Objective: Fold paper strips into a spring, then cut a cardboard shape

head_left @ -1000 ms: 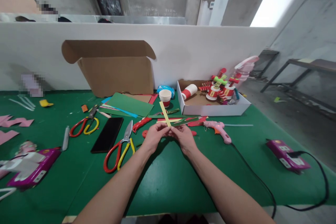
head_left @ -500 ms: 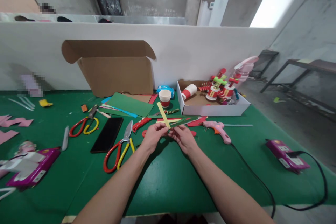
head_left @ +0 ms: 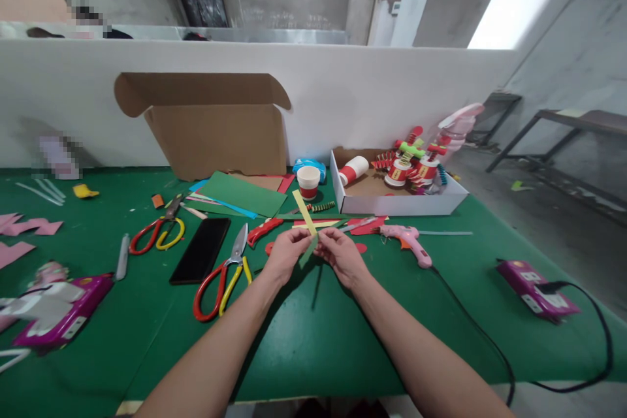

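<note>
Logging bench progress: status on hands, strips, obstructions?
Left hand, right hand pinching yellow paper strip and green paper strip where they meet. Yellow pointing away, green slanting down-left. Hands unobstructed; larger red-and-yellow-handled metal scissors leftward.

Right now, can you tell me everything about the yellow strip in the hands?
The yellow strip is pale, narrow and straight, and looks like paper. Its free end points forward, slanting a little to the left. Its near end meets a green strip between the left hand and the right hand, held up over the green table. The hands partly hide that end, so I can't tell whether the strips are joined.
</note>
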Demonstrator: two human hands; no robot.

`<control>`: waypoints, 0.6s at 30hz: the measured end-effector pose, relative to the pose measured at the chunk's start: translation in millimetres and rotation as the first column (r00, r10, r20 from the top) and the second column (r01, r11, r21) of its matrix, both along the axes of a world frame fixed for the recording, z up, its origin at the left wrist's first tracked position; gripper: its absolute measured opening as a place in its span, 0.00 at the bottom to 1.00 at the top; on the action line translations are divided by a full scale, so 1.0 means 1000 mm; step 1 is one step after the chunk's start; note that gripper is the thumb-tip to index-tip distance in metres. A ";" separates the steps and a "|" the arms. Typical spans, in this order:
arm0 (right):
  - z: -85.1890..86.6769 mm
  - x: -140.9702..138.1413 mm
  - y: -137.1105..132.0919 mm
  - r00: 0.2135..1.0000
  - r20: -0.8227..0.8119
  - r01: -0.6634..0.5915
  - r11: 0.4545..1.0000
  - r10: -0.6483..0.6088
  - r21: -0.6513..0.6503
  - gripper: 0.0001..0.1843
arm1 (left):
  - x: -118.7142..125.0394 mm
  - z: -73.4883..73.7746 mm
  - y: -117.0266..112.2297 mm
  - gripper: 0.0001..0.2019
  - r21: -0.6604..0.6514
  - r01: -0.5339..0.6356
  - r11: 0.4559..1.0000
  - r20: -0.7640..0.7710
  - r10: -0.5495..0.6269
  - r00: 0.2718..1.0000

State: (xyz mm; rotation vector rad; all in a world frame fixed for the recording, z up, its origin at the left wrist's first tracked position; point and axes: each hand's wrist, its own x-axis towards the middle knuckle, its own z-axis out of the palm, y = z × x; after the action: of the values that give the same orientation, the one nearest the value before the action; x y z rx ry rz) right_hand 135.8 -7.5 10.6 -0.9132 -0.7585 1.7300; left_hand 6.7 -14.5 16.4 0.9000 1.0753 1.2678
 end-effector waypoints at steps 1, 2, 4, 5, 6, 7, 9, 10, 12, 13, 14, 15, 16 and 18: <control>0.000 0.000 0.000 1.000 0.006 0.002 1.000 -0.002 0.007 0.22 | 0.000 0.000 0.000 0.16 -0.005 0.002 1.000 -0.001 -0.002 1.000; 0.000 0.000 0.000 1.000 0.012 0.003 1.000 -0.003 0.013 0.22 | 0.000 -0.001 0.000 0.17 -0.010 0.007 1.000 0.003 -0.007 1.000; 0.000 -0.001 0.000 1.000 0.022 0.004 1.000 -0.005 0.024 0.22 | -0.001 -0.001 0.001 0.17 -0.015 0.015 1.000 0.015 -0.015 1.000; 0.000 -0.001 0.000 1.000 0.025 0.004 1.000 -0.005 0.026 0.22 | 0.000 -0.002 0.001 0.18 -0.017 0.016 1.000 0.020 -0.016 1.000; 0.001 -0.001 0.000 1.000 0.027 0.005 1.000 -0.006 0.026 0.22 | 0.000 -0.003 0.001 0.18 -0.019 0.015 1.000 0.023 -0.014 1.000; 0.001 0.000 0.000 1.000 0.030 0.008 1.000 -0.008 0.025 0.22 | 0.000 -0.003 0.001 0.18 -0.020 0.011 1.000 0.022 -0.010 1.000; 0.001 0.000 0.000 0.999 0.041 0.016 1.000 -0.017 0.022 0.22 | -0.001 -0.005 0.001 0.18 -0.019 0.000 1.000 0.005 0.000 1.000; 0.001 0.000 0.000 0.999 0.048 0.022 0.999 -0.023 0.023 0.22 | -0.001 -0.007 0.002 0.18 -0.019 0.000 1.000 -0.009 0.000 1.000; 0.001 0.000 0.000 0.998 0.061 0.032 0.999 -0.033 0.027 0.22 | -0.003 -0.009 0.003 0.18 -0.020 0.010 1.000 -0.050 -0.011 0.999; 0.001 0.000 0.001 0.997 0.065 0.037 0.999 -0.039 0.030 0.22 | -0.004 -0.011 0.004 0.18 -0.019 0.017 1.000 -0.075 -0.018 0.997; 0.000 0.000 0.001 0.997 0.067 0.043 0.998 -0.045 0.034 0.23 | -0.005 -0.012 0.005 0.18 -0.016 0.020 1.000 -0.101 -0.022 0.995; 0.000 0.000 0.001 0.996 0.070 0.048 0.998 -0.051 0.041 0.22 | -0.006 -0.012 0.006 0.17 -0.010 0.020 1.000 -0.124 -0.021 0.992; -0.001 0.000 0.001 0.996 0.073 0.055 0.997 -0.058 0.051 0.22 | -0.007 -0.012 0.006 0.17 -0.003 0.016 1.000 -0.143 -0.016 0.990; -0.002 0.000 0.001 0.994 0.086 0.066 0.995 -0.073 0.079 0.20 | -0.008 -0.010 0.006 0.17 0.005 0.007 1.000 -0.166 -0.006 0.986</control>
State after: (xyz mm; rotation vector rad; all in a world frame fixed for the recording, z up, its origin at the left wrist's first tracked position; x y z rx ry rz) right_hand 135.7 -6.1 8.9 -0.9580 -0.8361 1.5977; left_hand -1.1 -8.3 6.2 1.0270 1.1986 1.2064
